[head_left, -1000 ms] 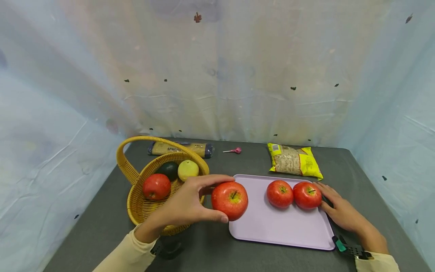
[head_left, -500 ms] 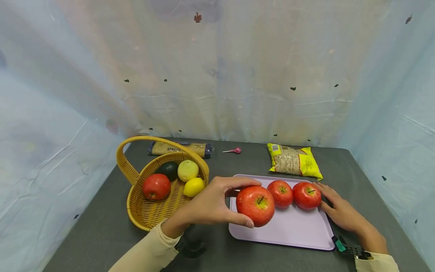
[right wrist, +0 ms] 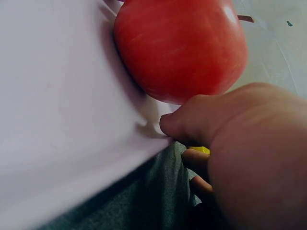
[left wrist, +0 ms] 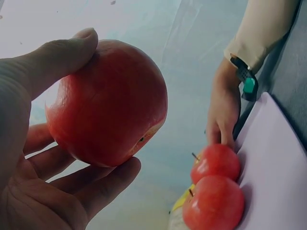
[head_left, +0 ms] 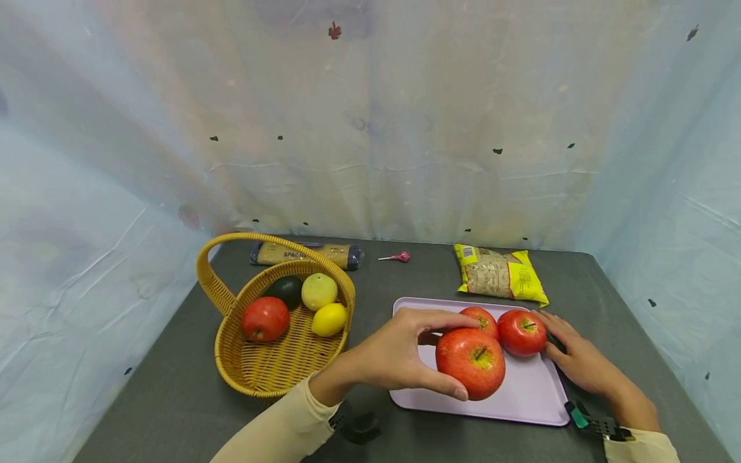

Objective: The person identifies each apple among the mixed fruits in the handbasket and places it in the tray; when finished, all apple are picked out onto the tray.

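Note:
My left hand (head_left: 399, 357) holds a red apple (head_left: 470, 363) between thumb and fingers, raised over the lilac tray (head_left: 521, 399). In the left wrist view, the thumb lies along one side of this apple (left wrist: 110, 105) and the fingers support it from the other. Two more red apples sit side by side at the tray's back: one (head_left: 482, 315) partly behind the held apple, the other (head_left: 523, 332) near the right end. My right hand (head_left: 581, 360) grips the tray's right edge beside that apple. In the right wrist view, its thumb (right wrist: 192, 120) lies over the rim, fingers outside.
At left stands a yellow wicker basket (head_left: 222, 360) with a tall handle, containing a red apple (head_left: 265, 319), a dark green fruit (head_left: 285, 291), a pale green fruit (head_left: 319, 291) and a lemon (head_left: 329, 319). Behind lie a spaghetti pack (head_left: 324, 254), a lollipop (head_left: 399, 256) and a yellow bag (head_left: 500, 273).
My left hand has carried the apple rightward from beside the basket to over the tray, uncovering the lemon in the basket. My right hand has stayed at the tray's edge.

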Demonstrator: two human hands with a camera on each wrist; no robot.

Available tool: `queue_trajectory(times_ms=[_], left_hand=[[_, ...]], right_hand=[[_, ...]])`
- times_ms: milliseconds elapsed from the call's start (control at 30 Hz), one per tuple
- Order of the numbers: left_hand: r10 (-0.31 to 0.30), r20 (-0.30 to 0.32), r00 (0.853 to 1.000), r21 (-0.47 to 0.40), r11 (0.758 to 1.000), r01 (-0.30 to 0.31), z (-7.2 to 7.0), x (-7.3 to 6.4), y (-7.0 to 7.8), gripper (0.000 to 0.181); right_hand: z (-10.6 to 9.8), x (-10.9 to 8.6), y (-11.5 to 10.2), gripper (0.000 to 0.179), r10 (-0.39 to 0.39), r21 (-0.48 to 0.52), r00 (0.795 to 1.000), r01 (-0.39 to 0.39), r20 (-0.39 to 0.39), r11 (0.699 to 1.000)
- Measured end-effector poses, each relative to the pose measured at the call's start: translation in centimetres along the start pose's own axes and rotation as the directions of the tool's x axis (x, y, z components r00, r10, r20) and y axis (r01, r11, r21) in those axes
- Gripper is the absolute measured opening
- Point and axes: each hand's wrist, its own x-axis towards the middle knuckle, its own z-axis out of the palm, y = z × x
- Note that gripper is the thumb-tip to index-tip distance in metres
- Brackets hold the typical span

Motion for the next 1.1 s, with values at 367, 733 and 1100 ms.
queue_trajectory(times_ms=[367,733,1100], left_hand=[[0.007,0.019,1.000,0.013,1.000,-0.007,1.8,1.8,-0.5,0.073],[-0.051,0.013,0.999,-0.061,0.997,0.051,4.6,4.2,-1.5,0.076],[-0.143,0.015,0.990,-0.153,0.978,0.144,7.9,6.8,-3.5,0.076]], right_hand=[[-0.1,-0.1,0.2,0.071,-0.006,-0.008,1.000,0.006,-0.001,1.000],[-0.2,0.0,0.5,0.073,-0.029,0.002,1.000,0.029,0.002,1.000],[-0.4,0.1,1.2,0.112,-0.221,-0.017,0.973,0.220,-0.073,0.975]])
